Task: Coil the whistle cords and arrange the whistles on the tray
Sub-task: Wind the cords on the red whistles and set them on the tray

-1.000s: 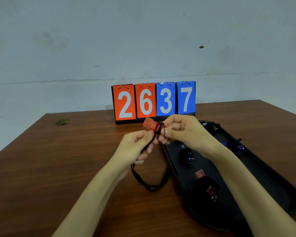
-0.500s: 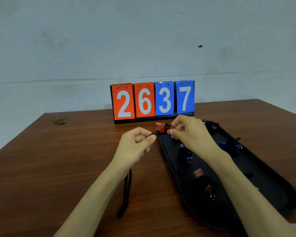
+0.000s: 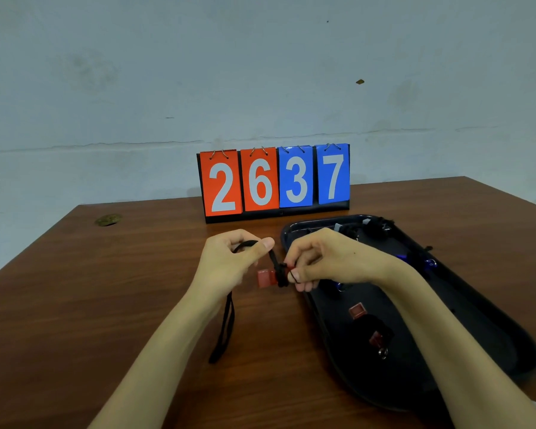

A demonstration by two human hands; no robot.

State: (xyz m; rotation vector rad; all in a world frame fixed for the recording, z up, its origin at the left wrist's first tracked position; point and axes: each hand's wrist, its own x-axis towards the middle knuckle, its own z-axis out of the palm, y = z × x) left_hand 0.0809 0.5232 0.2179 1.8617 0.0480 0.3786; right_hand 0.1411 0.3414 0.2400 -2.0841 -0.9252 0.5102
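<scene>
My right hand (image 3: 325, 261) pinches a red whistle (image 3: 266, 277) at its ring end, just left of the black tray (image 3: 505, 342). A few turns of black cord (image 3: 281, 275) are wound round the whistle. My left hand (image 3: 229, 261) grips the cord between thumb and fingers, and the cord's loose end (image 3: 225, 329) hangs from under that hand down onto the table. On the tray lie a coiled red whistle (image 3: 370, 329), blue whistles (image 3: 421, 261) and a dark bundle (image 3: 365, 227) at the far end.
A flip scoreboard (image 3: 274, 181) reading 2637 stands at the back of the brown wooden table (image 3: 90, 305), just behind the tray. A round brass grommet (image 3: 107, 219) is set in the table's far left. A pale wall rises behind.
Both hands have dropped lower and nearer. The whistle moved left off the tray's edge, and more cord is wound round it. The loose end still trails on the table.
</scene>
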